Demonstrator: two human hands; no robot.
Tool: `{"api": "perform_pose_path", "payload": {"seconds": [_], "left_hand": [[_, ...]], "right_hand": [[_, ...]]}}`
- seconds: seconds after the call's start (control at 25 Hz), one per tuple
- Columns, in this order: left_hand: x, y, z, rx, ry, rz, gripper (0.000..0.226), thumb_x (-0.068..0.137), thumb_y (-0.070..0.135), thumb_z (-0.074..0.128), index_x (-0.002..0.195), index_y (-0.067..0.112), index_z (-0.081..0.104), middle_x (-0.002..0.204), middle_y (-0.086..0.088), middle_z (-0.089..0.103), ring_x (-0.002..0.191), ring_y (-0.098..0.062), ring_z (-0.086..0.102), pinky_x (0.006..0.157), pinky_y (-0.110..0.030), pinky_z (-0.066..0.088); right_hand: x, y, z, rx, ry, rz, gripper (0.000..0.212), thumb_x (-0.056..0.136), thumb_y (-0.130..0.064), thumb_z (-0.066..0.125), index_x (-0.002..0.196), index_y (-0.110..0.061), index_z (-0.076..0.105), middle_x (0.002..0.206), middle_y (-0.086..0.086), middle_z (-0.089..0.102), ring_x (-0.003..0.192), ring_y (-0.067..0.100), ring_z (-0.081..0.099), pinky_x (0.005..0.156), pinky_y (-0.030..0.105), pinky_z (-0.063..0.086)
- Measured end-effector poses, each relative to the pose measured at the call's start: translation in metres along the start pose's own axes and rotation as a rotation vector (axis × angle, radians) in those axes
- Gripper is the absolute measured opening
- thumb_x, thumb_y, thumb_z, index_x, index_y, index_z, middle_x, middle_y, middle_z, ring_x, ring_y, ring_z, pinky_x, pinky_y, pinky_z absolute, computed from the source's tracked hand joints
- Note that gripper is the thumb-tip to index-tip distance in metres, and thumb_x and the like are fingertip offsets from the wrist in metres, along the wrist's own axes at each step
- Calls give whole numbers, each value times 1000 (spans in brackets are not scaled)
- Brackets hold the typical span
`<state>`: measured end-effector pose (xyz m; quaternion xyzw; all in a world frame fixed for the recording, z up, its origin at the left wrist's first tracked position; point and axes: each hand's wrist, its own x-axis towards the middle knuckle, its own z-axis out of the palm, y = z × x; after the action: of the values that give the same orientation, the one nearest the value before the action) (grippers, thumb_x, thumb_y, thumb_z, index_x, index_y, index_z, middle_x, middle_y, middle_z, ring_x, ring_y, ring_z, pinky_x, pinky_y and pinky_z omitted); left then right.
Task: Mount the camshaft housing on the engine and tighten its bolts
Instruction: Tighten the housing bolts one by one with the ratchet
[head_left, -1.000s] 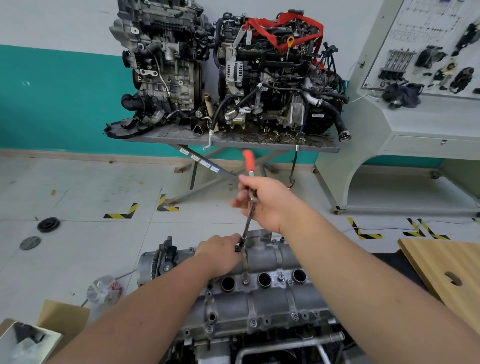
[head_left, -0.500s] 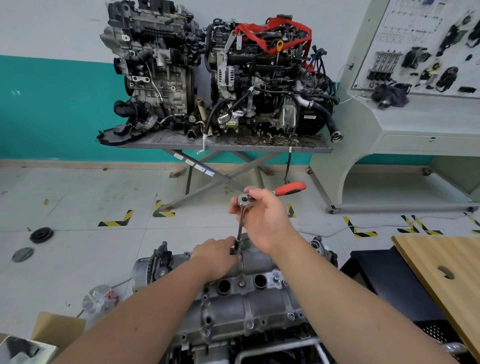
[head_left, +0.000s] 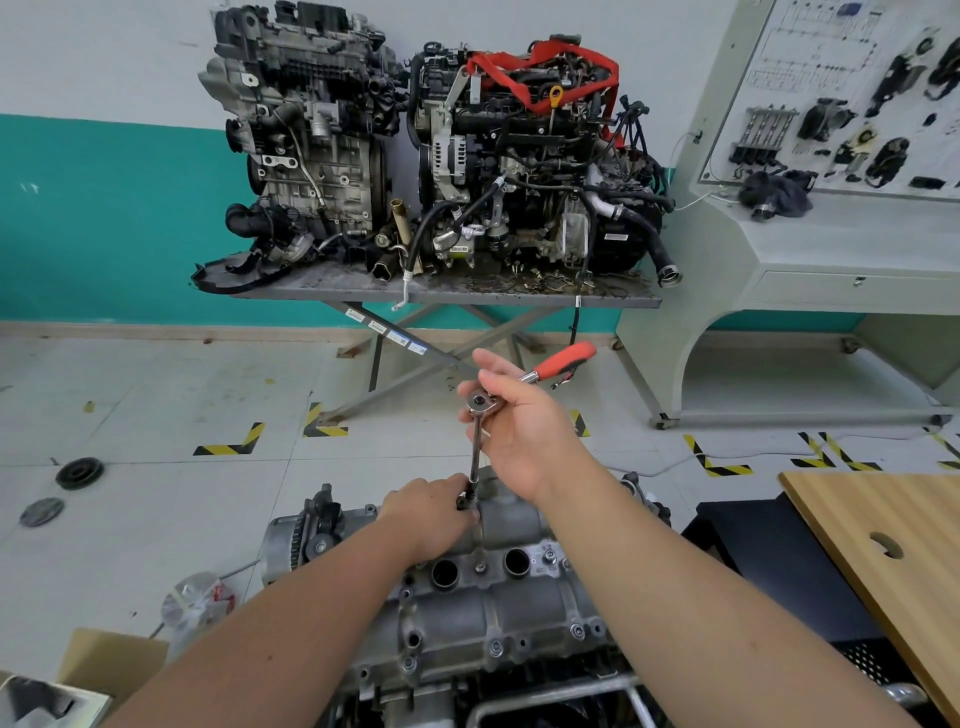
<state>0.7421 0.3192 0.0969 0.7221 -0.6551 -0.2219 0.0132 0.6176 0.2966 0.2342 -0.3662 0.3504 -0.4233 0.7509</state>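
Housing: the camshaft housing (head_left: 488, 597), a grey cast-metal cover with round plug wells, lies flat on top of the engine (head_left: 519, 696) at the bottom centre of the view, already in its place.
Ratchet: a ratchet (head_left: 563, 361) with a red grip stands above the housing's far edge; its long thin extension (head_left: 475, 457) runs nearly straight down from the ratchet head to the housing.
Right hand: the right hand (head_left: 524, 431) is above the housing, fingers curled round the ratchet at its head end, red grip jutting out to the right.
Left hand: the left hand (head_left: 431, 512) rests on the housing's far edge, fingers pinching the foot of the extension to steady it; the socket and bolt are hidden under it.
Bolts: several small bolts (head_left: 577, 631) already sit along the housing's near flange.
Handling, housing: judged heavy and rigid, with oily-looking metal that may slip; best taken by both long edges, never by the wells.
Handling, ratchet: stiff steel; the long extension is likely to tip off the bolt unless held low, as the left hand does, while the right turns at the top.
Beyond the housing: two display engines on a grey tabletop (head_left: 447, 296) against a teal wall.
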Motion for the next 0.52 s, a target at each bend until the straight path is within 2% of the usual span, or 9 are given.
{"api": "perform_pose_path", "payload": {"seconds": [0.08,0.16,0.24,0.36,0.4,0.44,0.52], "left_hand": [[0,0,0,-1,-4,-6,22,91,53,43,98,32,39,108,-7,62,100,-30,54,78,-39,41],[0,0,0,-13,2,-5,24,91,53,43,96,30,41,104,-6,62,93,-28,51,78,-39,42],[0,-1,0,-22,1,-2,28,89,55,43,101,30,46,102,-3,63,92,-26,51,81,-40,46],[0,-1,2,-12,-17,-13,27,88,58,43,94,32,47,101,-1,64,94,-26,54,83,-40,48],[0,0,2,-13,-24,-23,27,88,59,43,92,32,47,100,-1,64,93,-25,55,83,-40,48],[1,1,1,-13,-27,-30,28,87,59,44,92,32,48,99,0,64,92,-24,56,84,-41,49],[0,2,-1,3,-21,-30,30,84,60,49,92,31,47,92,3,61,88,-22,55,84,-39,50]], "right_hand": [[-1,8,3,58,11,-92,22,102,-10,50,110,-20,68,84,3,74,74,18,64,64,23,51],[-2,23,4,-24,67,-213,22,104,-16,51,110,-26,69,102,-3,76,96,17,68,85,28,53],[-4,36,6,-169,142,-284,20,102,-27,55,107,-37,71,115,-15,73,114,5,64,103,31,48],[-8,44,2,-456,96,-494,19,97,-47,56,109,-57,66,120,-34,63,119,-11,55,100,14,45],[-8,46,-1,-539,61,-620,21,97,-43,57,113,-55,66,125,-31,62,122,-9,54,98,11,44],[-5,48,-7,-631,50,-764,24,98,-32,60,117,-45,68,132,-21,62,124,-2,55,100,14,44],[5,46,-20,-968,72,-1104,23,93,-6,66,112,-15,76,137,8,61,121,20,61,100,29,49]]}}
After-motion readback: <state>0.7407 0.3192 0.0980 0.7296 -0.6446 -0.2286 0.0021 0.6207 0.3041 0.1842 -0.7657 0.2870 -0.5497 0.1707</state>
